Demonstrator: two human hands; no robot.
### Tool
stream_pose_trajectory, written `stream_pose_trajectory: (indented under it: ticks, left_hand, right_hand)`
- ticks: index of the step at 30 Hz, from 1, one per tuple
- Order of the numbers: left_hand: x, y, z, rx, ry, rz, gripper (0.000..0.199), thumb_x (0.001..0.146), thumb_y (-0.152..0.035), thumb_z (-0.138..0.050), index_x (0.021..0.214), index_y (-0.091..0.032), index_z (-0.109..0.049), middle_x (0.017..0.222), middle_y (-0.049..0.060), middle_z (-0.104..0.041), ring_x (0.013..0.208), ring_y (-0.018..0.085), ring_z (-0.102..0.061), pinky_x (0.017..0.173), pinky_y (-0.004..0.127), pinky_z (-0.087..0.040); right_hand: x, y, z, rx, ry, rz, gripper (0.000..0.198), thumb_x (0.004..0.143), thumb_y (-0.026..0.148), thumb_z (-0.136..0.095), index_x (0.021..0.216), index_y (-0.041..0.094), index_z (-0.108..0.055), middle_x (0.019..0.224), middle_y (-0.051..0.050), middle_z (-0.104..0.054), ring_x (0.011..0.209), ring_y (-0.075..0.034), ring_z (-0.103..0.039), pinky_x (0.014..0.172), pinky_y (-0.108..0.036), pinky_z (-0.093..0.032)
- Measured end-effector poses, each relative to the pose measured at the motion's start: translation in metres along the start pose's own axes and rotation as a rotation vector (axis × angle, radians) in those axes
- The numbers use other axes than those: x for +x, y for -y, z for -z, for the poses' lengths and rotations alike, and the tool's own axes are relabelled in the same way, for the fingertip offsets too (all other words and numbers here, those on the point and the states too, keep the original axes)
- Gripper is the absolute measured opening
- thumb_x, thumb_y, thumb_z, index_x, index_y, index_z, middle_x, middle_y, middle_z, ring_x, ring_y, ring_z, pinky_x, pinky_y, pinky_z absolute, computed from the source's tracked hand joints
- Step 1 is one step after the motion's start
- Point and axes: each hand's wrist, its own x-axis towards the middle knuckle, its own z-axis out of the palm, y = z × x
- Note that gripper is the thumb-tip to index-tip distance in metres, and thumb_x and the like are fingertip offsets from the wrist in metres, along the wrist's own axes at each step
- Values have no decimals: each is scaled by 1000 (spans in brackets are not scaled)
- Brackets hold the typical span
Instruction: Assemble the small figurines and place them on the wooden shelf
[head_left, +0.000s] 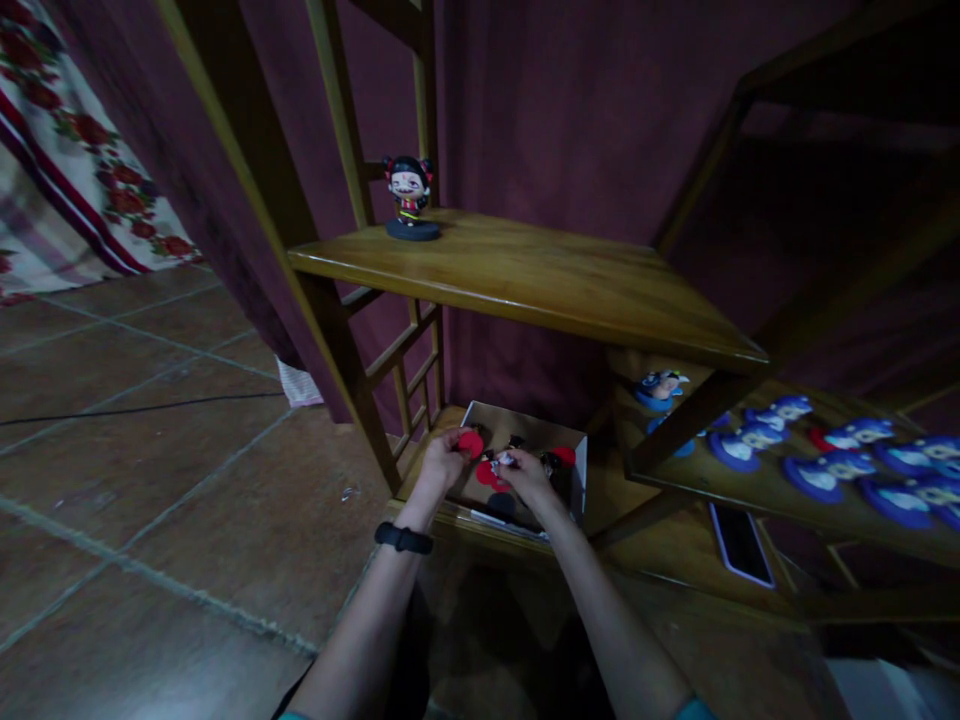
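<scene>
A shallow cardboard box [577, 497] with white outer sides sits on the bottom shelf. Inside lie several small figurines, some with red round bases [564, 456], and a dark round base [501, 503]. My left hand [444, 460], wearing a black wristband, is closed at the box's left side on a figurine with a red round base [471, 444] turned towards me. Over the middle of the box, my right hand [529, 478] pinches a small figurine with a whitish part [505, 459]. Fingers hide most of it, and red bases lie just below.
A black-haired figurine [409, 198] on a dark base stands on the wooden shelf [525, 265] above the box. Several blue-and-white figurines [829, 470] occupy the right shelf, beside a blue-based one [660, 388]. Below them lies a phone [741, 545]. Wooden posts [337, 370] flank the box.
</scene>
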Motion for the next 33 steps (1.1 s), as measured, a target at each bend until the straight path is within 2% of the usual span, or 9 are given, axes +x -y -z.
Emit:
stream_pose_trajectory:
  ticks: [2, 5, 10, 15, 19, 27, 29, 33]
  left_hand:
    - [1, 3, -1, -4, 5, 5, 38, 47, 5, -53, 80, -12, -60, 64, -1, -61, 58, 11, -53, 54, 23, -40]
    - [3, 10, -4, -20, 25, 10, 37, 48, 5, -54, 80, -12, -58, 63, 0, -60, 54, 10, -53, 54, 23, -40]
    - [5, 18, -9, -27, 76, 23, 33, 49, 6, -55, 75, -14, -55, 58, -3, -56, 52, 10, -52, 53, 22, -40]
    - [-1, 18, -16, -7, 149, -4, 28, 50, 3, -56, 72, -13, -55, 57, -3, -57, 50, 9, -51, 52, 22, -40]
    - [-4, 15, -18, 24, 199, -16, 25, 51, 1, -56, 73, -12, -56, 57, -2, -58, 49, 9, -51, 52, 22, -40]
    - [-6, 15, -17, 84, 196, -56, 25, 51, -2, -55, 74, -11, -59, 62, 0, -61, 54, 12, -54, 56, 25, -42]
    - [-5, 15, -14, 110, 183, -66, 25, 52, -3, -54, 74, -11, -60, 61, 1, -60, 54, 12, -54, 56, 25, -42]
    - [0, 19, -7, 170, 109, -84, 24, 55, -5, -52, 76, -11, -62, 65, 1, -61, 57, 12, -54, 59, 25, -43]
  right_hand:
    - [1, 3, 6, 251, -8, -15, 24, 65, 29, -62, 85, 17, -61, 77, 0, -64, 68, -15, -60, 63, -26, -49]
    - [-2, 7, 12, 420, -25, -46, 29, 59, 31, -67, 84, 16, -61, 80, -1, -63, 69, -14, -60, 65, -27, -50]
    - [-5, 9, 16, 464, -76, -27, 32, 56, 29, -68, 85, 18, -60, 82, 0, -61, 70, -14, -60, 66, -29, -52]
    - [-2, 7, 15, 433, -103, 27, 30, 59, 29, -65, 86, 19, -58, 80, 1, -61, 69, -14, -61, 65, -30, -53]
    - [-1, 4, 15, 327, -95, 78, 27, 64, 31, -61, 88, 20, -58, 80, 1, -61, 68, -15, -61, 63, -29, -53]
    - [-2, 2, 20, 37, -144, 135, 24, 73, 27, -51, 95, 22, -57, 82, 1, -63, 69, -14, -61, 60, -25, -50]
    - [-4, 3, 24, -104, -138, 140, 22, 74, 24, -50, 95, 23, -58, 82, 1, -65, 71, -15, -61, 61, -24, -48]
    - [-11, 2, 36, -525, -52, 86, 20, 74, 17, -51, 90, 24, -61, 85, -2, -67, 78, -17, -61, 65, -23, -43]
